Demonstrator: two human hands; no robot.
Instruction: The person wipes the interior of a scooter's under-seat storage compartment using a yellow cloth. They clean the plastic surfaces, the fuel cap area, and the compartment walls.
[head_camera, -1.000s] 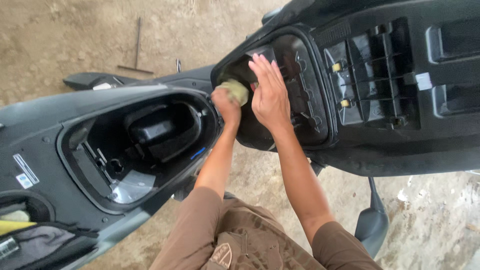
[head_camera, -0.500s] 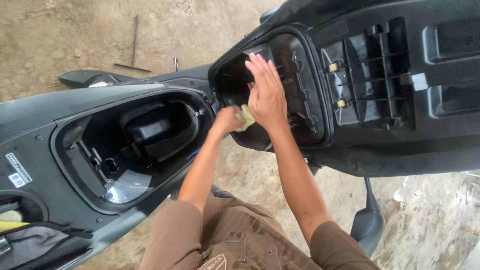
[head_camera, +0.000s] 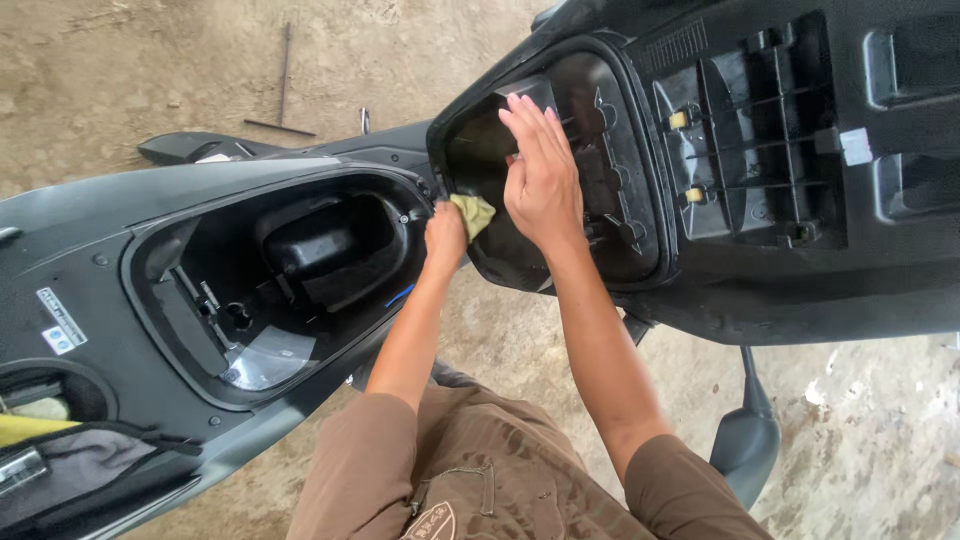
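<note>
The cloth (head_camera: 474, 213) is a small, crumpled piece of yellow-green fabric, bunched into a wad with one corner projecting to the right. It is located at the lower left edge of the raised seat underside (head_camera: 590, 150), just above the rim of the open storage compartment (head_camera: 290, 285). The left hand (head_camera: 446, 236) is closed into a fist around the cloth, with the fabric emerging from the thumb side. The right hand (head_camera: 540, 170) lies flat against the black moulded seat underside, fingers extended and held close together, just beside the cloth. The seat underside is matt black plastic with ribbed sections and two small pale yellow fittings (head_camera: 682, 155) on its right-hand portion; a small white rectangular tag (head_camera: 856, 146) sits farther right. On the scooter body (head_camera: 80, 250), left of the storage compartment, a narrow white rectangular label (head_camera: 62, 306) lies at an angle, with a smaller label carrying a blue round mark (head_camera: 57, 340) directly below it. A thin metal T-shaped tool (head_camera: 281, 90) lies on the dirt ground (head_camera: 150, 70) beyond the scooter.
</note>
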